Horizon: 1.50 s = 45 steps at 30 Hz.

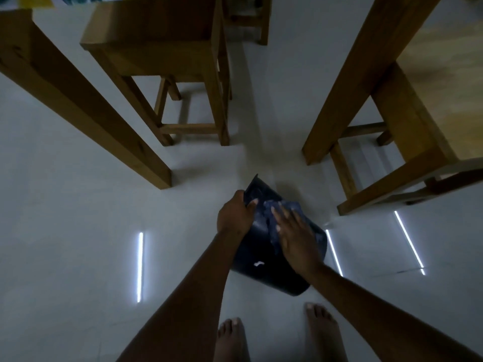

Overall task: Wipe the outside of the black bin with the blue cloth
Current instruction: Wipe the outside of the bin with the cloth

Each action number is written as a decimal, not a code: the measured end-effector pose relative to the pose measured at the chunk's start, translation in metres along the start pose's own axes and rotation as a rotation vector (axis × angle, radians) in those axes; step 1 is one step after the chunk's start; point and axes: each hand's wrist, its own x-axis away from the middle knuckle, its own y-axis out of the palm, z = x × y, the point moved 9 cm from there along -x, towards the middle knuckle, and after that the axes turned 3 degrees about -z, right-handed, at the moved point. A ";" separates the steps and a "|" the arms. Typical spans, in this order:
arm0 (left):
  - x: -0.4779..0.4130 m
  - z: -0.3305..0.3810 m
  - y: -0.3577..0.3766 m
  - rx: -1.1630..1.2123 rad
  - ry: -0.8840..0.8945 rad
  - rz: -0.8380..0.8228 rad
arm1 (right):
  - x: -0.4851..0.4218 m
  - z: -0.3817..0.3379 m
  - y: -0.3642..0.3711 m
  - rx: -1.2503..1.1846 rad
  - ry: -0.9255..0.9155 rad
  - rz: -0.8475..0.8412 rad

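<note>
The black bin (257, 262) lies tilted on its side on the pale floor, its open rim pointing away from me. My left hand (235, 215) grips the rim at the bin's upper left edge. The blue cloth (271, 207) is crumpled on the bin's upper side wall. My right hand (295, 236) lies flat on the cloth, fingers spread, pressing it against the bin. A small white mark shows on the bin's lower wall.
A wooden stool (167, 58) stands ahead on the left, with a thick wooden table leg (86, 108) further left. Another wooden table and bench frame (392, 121) crowd the right. My bare feet (277, 338) are just below the bin. Light strips reflect on the floor.
</note>
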 end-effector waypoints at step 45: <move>0.002 -0.011 0.011 0.147 0.053 -0.120 | -0.019 0.008 0.002 -0.054 -0.001 -0.045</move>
